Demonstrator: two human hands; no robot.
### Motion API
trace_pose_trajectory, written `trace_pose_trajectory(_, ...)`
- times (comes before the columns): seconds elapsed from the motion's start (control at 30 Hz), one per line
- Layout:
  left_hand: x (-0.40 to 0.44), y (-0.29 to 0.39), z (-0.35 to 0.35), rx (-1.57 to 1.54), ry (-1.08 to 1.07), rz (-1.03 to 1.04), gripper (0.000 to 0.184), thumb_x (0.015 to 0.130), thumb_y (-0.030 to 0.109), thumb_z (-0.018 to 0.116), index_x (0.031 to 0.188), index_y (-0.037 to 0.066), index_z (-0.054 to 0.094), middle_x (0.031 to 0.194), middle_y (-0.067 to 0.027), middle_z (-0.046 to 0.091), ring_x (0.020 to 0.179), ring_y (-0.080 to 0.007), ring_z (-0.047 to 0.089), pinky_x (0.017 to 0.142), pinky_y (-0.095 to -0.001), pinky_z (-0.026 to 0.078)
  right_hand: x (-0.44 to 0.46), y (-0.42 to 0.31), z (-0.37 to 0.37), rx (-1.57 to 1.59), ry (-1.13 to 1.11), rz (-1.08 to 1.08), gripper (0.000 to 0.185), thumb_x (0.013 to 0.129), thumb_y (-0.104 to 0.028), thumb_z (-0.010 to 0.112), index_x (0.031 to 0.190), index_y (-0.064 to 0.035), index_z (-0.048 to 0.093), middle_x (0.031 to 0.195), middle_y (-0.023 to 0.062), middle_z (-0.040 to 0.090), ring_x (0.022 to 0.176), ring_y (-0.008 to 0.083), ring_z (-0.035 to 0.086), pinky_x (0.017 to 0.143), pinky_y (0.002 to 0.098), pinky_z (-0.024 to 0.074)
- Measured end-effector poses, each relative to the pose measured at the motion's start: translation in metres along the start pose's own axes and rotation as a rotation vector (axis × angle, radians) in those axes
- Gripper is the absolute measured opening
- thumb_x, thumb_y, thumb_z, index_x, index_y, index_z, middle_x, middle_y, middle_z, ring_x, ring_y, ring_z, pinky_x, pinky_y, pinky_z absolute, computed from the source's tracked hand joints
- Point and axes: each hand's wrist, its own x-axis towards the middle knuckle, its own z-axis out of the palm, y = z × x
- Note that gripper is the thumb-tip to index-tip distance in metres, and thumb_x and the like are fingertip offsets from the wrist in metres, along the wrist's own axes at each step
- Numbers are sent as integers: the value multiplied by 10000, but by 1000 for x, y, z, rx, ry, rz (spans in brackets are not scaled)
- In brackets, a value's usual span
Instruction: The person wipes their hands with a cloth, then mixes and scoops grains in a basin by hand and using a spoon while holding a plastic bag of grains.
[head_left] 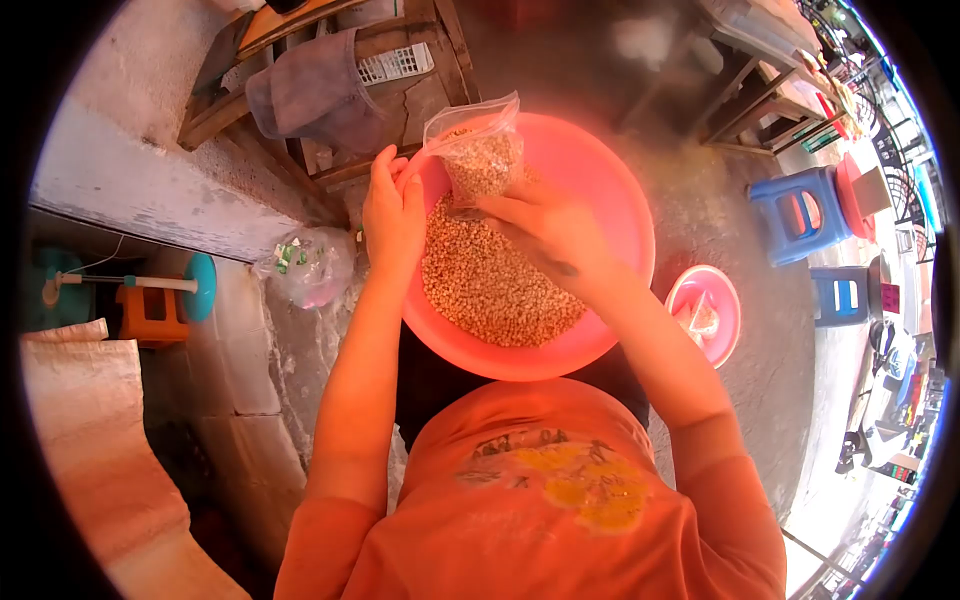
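the right hand [555, 225] has its fingers closed against the lower part of the clear plastic bag [485, 165], which stands mouth-up over the grains [500, 285]. the left hand [395, 215] is upright just beside the bag's other edge, fingers bent; whether they pinch the film, i cannot tell. the bag looks light, limp and a bit slippery, its filling apt to shift, so it is best cupped low and steadied at the rim. the pink basin [625, 190] spreads beneath the fingers; beyond the right wrist sit a small basin [733, 325] and, farther, a blue stool [800, 215].
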Motion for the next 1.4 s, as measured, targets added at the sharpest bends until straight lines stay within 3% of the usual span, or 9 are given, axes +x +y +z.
trace_pose_trajectory(0.23,-1,0,-1,38,15,57,337,919,145,546,1230,13,554,1187,-192,630,1099,-367,599,938,-424,469,19,11,48,40,-234,-274,330,738,-75,663,1063,-127,679,820,61,587,754,259,617,648,397,509)
trace_pose_trajectory(0.33,-2,11,-6,100,0,70,271,891,142,576,1126,10,608,1171,-166,627,1086,-382,583,937,-439,460,5,-5,27,122,-484,-345,402,704,-80,661,1099,-154,672,808,44,576,786,244,614,680,400,500)
trace_pose_trajectory(0.53,-3,4,0,154,11,128,215,869,152,627,1034,14,629,1158,-130,611,1079,-341,575,927,-417,459,-30,-17,-28,32,-593,-348,421,728,-76,656,1145,-133,669,902,21,636,839,242,606,731,386,479)
trace_pose_trajectory(0.63,-3,7,-1,146,19,127,199,869,156,631,1014,18,630,1134,-121,611,1060,-333,575,927,-414,458,-40,-15,-54,35,-474,-263,358,754,-68,648,1110,-84,679,943,47,654,858,254,615,735,375,480)
trace_pose_trajectory(0.83,-3,10,-2,165,7,138,182,867,159,637,991,26,642,1142,-111,608,1064,-324,572,926,-412,459,-58,-28,-92,-64,-191,-49,328,769,-53,698,1095,-75,670,886,63,638,835,247,616,719,362,471)
trace_pose_trajectory(1.07,-5,15,-2,211,-20,124,179,870,164,639,993,35,653,1165,-102,599,1083,-311,569,930,-407,461,-76,-42,-60,55,-329,-14,232,801,-102,713,1027,-60,682,866,73,645,799,242,614,713,378,448)
trace_pose_trajectory(1.4,-5,14,-5,225,-36,133,196,871,169,644,1012,33,647,1173,-95,599,1089,-312,567,925,-407,465,-71,-13,-74,-177,41,227,193,828,-53,682,1020,-34,679,840,108,650,791,300,612,721,386,437)
